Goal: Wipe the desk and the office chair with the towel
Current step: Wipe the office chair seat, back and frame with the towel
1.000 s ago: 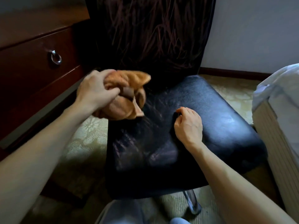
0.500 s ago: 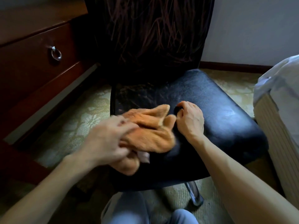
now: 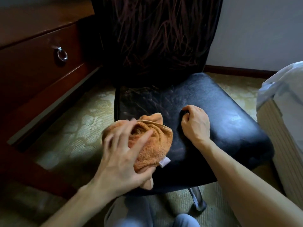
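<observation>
Wiping continues on the office chair (image 3: 226, 125). The left hand (image 3: 124, 154) lies on the orange towel (image 3: 154, 145), fingers splayed and motion-blurred over the top. The thumb appears hooked under the towel's near edge, so the cloth looks pinned between thumb and palm rather than merely pressed. The towel is bunched and flat against the near-left part of the black seat (image 3: 164, 102), its white tag pointing toward the front edge.

Change over the last second: the towel was first up at the far-left corner of the seat, balled in the left hand close to the backrest (image 3: 155, 43). Half a second ago it was mid-seat, almost against the right hand (image 3: 195, 126). Now it has been drawn back toward the person and to the left. This reads as one long stroke from back to front down the left half.

The right hand has not shifted. Its fingers are curled under with nothing visible in them, and the knuckles are planted mid-seat, probably steadying the chair.

Judgement: the left half of the seat has had a pass. The right half, the patch under the bracing hand and the backrest look still to do. The worktop (image 3: 32, 17) with its drawer (image 3: 32, 74) stands to the left, and whether it has been wiped cannot be told.
</observation>
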The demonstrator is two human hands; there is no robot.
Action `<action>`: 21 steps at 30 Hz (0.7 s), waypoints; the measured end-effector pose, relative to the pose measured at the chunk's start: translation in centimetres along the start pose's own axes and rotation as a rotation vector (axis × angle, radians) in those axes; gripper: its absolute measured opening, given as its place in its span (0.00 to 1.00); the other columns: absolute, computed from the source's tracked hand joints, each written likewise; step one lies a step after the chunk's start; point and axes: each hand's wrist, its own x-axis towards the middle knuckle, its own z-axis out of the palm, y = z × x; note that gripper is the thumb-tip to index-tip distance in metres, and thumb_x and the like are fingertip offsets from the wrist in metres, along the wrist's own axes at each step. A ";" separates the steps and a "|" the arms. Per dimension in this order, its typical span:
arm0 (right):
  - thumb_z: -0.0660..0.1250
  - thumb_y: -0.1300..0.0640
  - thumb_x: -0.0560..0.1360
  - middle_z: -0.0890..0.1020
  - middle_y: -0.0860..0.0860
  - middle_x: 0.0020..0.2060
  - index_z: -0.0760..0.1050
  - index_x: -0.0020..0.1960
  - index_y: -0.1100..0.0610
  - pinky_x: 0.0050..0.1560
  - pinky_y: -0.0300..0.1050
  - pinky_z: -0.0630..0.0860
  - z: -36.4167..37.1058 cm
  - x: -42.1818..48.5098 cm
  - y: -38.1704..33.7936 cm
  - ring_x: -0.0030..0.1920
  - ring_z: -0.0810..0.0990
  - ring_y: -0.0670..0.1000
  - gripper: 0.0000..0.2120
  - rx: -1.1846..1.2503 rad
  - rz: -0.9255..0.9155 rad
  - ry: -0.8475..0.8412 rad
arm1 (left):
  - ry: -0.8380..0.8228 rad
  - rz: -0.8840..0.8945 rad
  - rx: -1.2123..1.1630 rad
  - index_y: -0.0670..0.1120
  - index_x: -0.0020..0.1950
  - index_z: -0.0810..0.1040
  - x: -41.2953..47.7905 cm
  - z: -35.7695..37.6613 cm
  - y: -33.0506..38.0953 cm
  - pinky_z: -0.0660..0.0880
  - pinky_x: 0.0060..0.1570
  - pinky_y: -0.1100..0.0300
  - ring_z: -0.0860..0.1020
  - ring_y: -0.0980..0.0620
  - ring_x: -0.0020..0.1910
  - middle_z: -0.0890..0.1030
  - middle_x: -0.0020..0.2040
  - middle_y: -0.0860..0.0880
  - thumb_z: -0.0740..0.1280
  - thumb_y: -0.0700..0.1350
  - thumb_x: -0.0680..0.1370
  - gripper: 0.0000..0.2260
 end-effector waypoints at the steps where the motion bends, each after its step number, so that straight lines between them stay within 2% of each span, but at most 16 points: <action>1: 0.62 0.62 0.78 0.84 0.53 0.54 0.81 0.54 0.56 0.65 0.53 0.74 0.0 0.0 0.1 0.60 0.79 0.56 0.10 -0.006 -0.002 -0.003 | -0.014 -0.031 0.001 0.65 0.82 0.56 0.2 0.0 -0.5 0.48 0.78 0.36 0.47 0.42 0.84 0.51 0.84 0.46 0.66 0.75 0.66 0.46; 2: 0.62 0.62 0.78 0.84 0.53 0.55 0.81 0.54 0.57 0.66 0.52 0.73 0.1 -0.1 0.1 0.60 0.79 0.56 0.10 -0.009 -0.003 -0.002 | -0.069 -0.082 -0.038 0.69 0.81 0.51 0.6 -0.1 -1.0 0.45 0.79 0.34 0.42 0.44 0.84 0.45 0.85 0.47 0.64 0.78 0.65 0.47; 3: 0.62 0.62 0.78 0.84 0.53 0.55 0.81 0.54 0.57 0.66 0.52 0.73 0.1 -0.1 0.1 0.60 0.79 0.56 0.10 -0.010 -0.005 0.001 | -0.162 -0.145 -0.098 0.73 0.80 0.47 1.3 -0.2 -1.5 0.47 0.79 0.35 0.41 0.45 0.84 0.43 0.85 0.50 0.62 0.80 0.64 0.48; 4: 0.62 0.62 0.78 0.84 0.53 0.55 0.81 0.54 0.57 0.65 0.52 0.73 0.1 -0.1 0.1 0.60 0.79 0.56 0.10 -0.013 -0.007 0.002 | -0.244 -0.197 -0.131 0.75 0.78 0.46 2.0 -0.1 -1.8 0.52 0.79 0.37 0.45 0.46 0.83 0.45 0.84 0.52 0.61 0.80 0.62 0.47; 6: 0.62 0.61 0.78 0.84 0.53 0.54 0.81 0.54 0.57 0.65 0.52 0.74 0.2 0.0 0.1 0.59 0.79 0.56 0.10 -0.015 -0.010 0.002 | -0.263 -0.247 -0.094 0.74 0.76 0.52 3.8 0.1 -2.1 0.63 0.74 0.40 0.58 0.46 0.80 0.58 0.79 0.52 0.60 0.77 0.61 0.44; 8: 0.63 0.61 0.78 0.84 0.52 0.54 0.81 0.54 0.56 0.64 0.53 0.74 0.4 0.0 0.0 0.59 0.79 0.56 0.10 -0.011 -0.009 0.007 | -0.204 -0.286 -0.061 0.70 0.73 0.62 6.1 0.1 -2.7 0.70 0.65 0.44 0.68 0.47 0.70 0.68 0.68 0.54 0.63 0.71 0.63 0.38; 11: 0.63 0.61 0.78 0.84 0.52 0.52 0.80 0.53 0.55 0.61 0.53 0.74 0.7 -0.1 -0.2 0.57 0.78 0.56 0.08 -0.009 0.001 0.035 | -0.104 -0.322 -0.011 0.65 0.71 0.71 10.9 0.1 -5.1 0.72 0.59 0.48 0.73 0.45 0.62 0.71 0.58 0.51 0.71 0.63 0.69 0.30; 13: 0.64 0.61 0.77 0.84 0.52 0.50 0.80 0.51 0.55 0.59 0.52 0.74 1.1 -0.2 -0.5 0.55 0.78 0.56 0.07 -0.017 0.001 0.060 | -0.028 -0.377 0.048 0.62 0.71 0.73 15.1 0.1 -7.6 0.71 0.62 0.45 0.72 0.42 0.64 0.72 0.59 0.47 0.72 0.60 0.71 0.28; 17: 0.65 0.61 0.77 0.82 0.55 0.49 0.79 0.51 0.57 0.63 0.53 0.72 1.7 -0.3 -1.0 0.55 0.77 0.58 0.05 -0.089 0.012 0.070 | 0.124 -0.468 0.089 0.57 0.71 0.74 23.6 -0.7 -11.4 0.70 0.65 0.41 0.69 0.37 0.68 0.72 0.65 0.41 0.73 0.63 0.71 0.30; 18: 0.65 0.61 0.77 0.82 0.55 0.49 0.78 0.51 0.58 0.64 0.53 0.71 1.8 -0.3 -1.1 0.55 0.77 0.59 0.06 -0.107 0.014 0.068 | 0.079 -0.449 0.099 0.56 0.71 0.73 25.1 -0.3 -11.7 0.69 0.66 0.40 0.68 0.36 0.70 0.71 0.67 0.40 0.72 0.64 0.71 0.30; 21: 0.65 0.62 0.76 0.82 0.56 0.49 0.79 0.51 0.58 0.64 0.54 0.70 2.1 -0.5 -1.2 0.55 0.78 0.60 0.06 -0.130 0.019 0.092 | -0.234 -0.382 0.040 0.58 0.72 0.72 26.7 2.0 -11.0 0.65 0.72 0.38 0.66 0.33 0.73 0.69 0.72 0.38 0.69 0.70 0.70 0.33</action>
